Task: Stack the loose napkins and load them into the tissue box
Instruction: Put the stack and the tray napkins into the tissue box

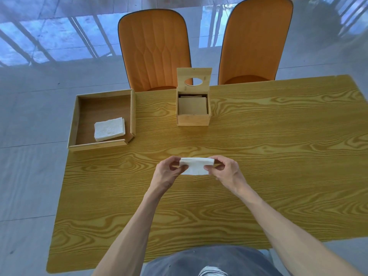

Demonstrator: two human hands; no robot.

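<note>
A small stack of white napkins [196, 166] is held just above the middle of the wooden table. My left hand [166, 172] pinches its left end and my right hand [227, 169] pinches its right end. Beyond it, near the table's far edge, stands the wooden tissue box [193, 120] with its hinged lid [194, 77] raised upright; the lid has an oval hole. Inside the box I see only a wooden plate. Another pile of white napkins [109, 129] lies in the near right corner of the wooden tray [103, 100] at the far left.
The table [278, 156] has a yellow wood-grain top. Two orange chairs [155, 48] [256, 40] stand behind its far edge. The tray hangs slightly over the table's left edge. Pale floor tiles surround the table.
</note>
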